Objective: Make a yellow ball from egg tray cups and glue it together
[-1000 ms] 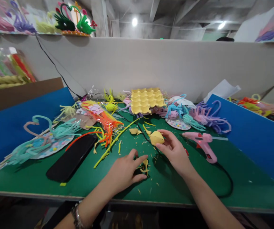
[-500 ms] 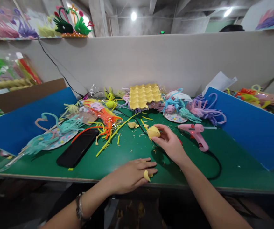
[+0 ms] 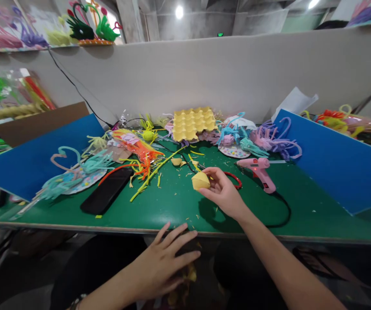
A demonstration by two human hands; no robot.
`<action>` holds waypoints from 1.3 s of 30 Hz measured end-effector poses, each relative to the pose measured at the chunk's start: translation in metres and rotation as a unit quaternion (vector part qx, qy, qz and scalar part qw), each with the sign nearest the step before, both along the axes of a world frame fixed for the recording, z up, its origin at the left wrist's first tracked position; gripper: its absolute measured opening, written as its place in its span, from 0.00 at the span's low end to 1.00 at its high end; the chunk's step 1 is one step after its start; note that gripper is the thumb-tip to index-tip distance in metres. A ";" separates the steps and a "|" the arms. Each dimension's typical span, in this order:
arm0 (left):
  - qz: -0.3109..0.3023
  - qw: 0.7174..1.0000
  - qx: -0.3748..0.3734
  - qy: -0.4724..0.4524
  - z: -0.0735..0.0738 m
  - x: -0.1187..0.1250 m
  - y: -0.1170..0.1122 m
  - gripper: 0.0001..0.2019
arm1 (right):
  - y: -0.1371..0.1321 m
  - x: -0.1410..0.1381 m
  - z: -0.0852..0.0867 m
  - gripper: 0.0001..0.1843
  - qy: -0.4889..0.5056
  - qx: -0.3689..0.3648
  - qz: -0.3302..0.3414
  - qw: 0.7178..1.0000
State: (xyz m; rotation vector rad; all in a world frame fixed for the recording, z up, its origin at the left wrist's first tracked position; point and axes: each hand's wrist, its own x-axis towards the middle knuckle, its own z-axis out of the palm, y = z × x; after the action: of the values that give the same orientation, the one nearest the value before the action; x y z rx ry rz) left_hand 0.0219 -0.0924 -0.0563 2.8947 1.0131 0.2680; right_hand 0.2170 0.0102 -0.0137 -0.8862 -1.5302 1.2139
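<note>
My right hand [image 3: 221,193] grips a yellow egg-shaped piece [image 3: 201,181] with a seam across it, like egg-carton cups put together, a little above the green table [image 3: 169,212]. My left hand [image 3: 167,258] is spread palm down at the front edge of the table, fingers apart, holding nothing. Near the middle lie a small yellow cup [image 3: 176,162] and little yellow scraps. A pink glue gun [image 3: 259,168] rests to the right of my right hand, with red-handled scissors [image 3: 235,178], partly hidden, between them.
A yellow egg tray [image 3: 194,123] leans at the back among pipe-cleaner figures [image 3: 240,140]. Blue boards [image 3: 334,161] stand at both sides. At the left are a black phone [image 3: 107,191] and a bag of orange pipe cleaners [image 3: 140,148]. The glue gun's cable [image 3: 285,215] curves along the right.
My left hand has moved down and left off the table edge, its fingers spreading; a yellow scrap by it dropped away. My right hand shifted slightly left with the egg-shaped piece.
</note>
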 end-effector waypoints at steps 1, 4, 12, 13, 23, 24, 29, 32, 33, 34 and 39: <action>0.018 0.999 -0.018 -0.038 0.007 -0.001 0.004 0.27 | -0.003 -0.002 -0.001 0.22 0.001 0.010 0.004 1.000; 0.122 0.965 -0.096 -0.212 0.027 -0.003 0.028 0.23 | -0.011 -0.010 -0.004 0.21 0.002 0.066 -0.001 0.998; 0.080 0.799 -0.343 -0.487 0.041 0.023 0.081 0.27 | -0.014 -0.020 -0.007 0.18 -0.149 0.283 -0.019 0.947; 0.075 0.809 -0.331 -0.481 0.039 0.025 0.083 0.24 | -0.013 -0.018 -0.007 0.17 -0.165 0.292 -0.014 0.942; 0.073 0.829 -0.327 -0.448 0.017 0.015 0.089 0.22 | -0.005 -0.014 -0.016 0.15 -0.189 0.214 0.051 0.957; 0.075 0.829 -0.323 -0.449 0.015 0.015 0.088 0.22 | -0.004 -0.016 -0.016 0.16 -0.197 0.220 0.059 0.953; 0.099 0.830 -0.315 -0.450 0.012 0.010 0.084 0.24 | -0.003 -0.019 -0.015 0.16 -0.205 0.219 0.076 0.951; 0.076 0.825 -0.321 -0.459 0.015 0.006 0.081 0.26 | -0.004 -0.019 -0.013 0.17 -0.192 0.221 0.064 0.954; 0.063 0.822 -0.327 -0.461 0.017 0.005 0.081 0.26 | -0.005 -0.018 -0.013 0.18 -0.186 0.216 0.060 0.957; 0.051 0.821 -0.333 -0.462 0.018 0.004 0.081 0.25 | -0.006 -0.018 -0.013 0.18 -0.179 0.208 0.057 0.960; 0.086 0.828 -0.331 -0.444 0.024 0.003 0.083 0.21 | -0.006 -0.014 -0.012 0.19 -0.155 0.163 0.043 0.973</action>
State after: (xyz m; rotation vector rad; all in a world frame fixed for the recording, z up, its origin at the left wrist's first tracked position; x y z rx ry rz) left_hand 0.0253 -0.0090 -0.0325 1.7145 0.8989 0.9370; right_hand 0.2026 0.0044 -0.0258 -0.8206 -1.9700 0.8729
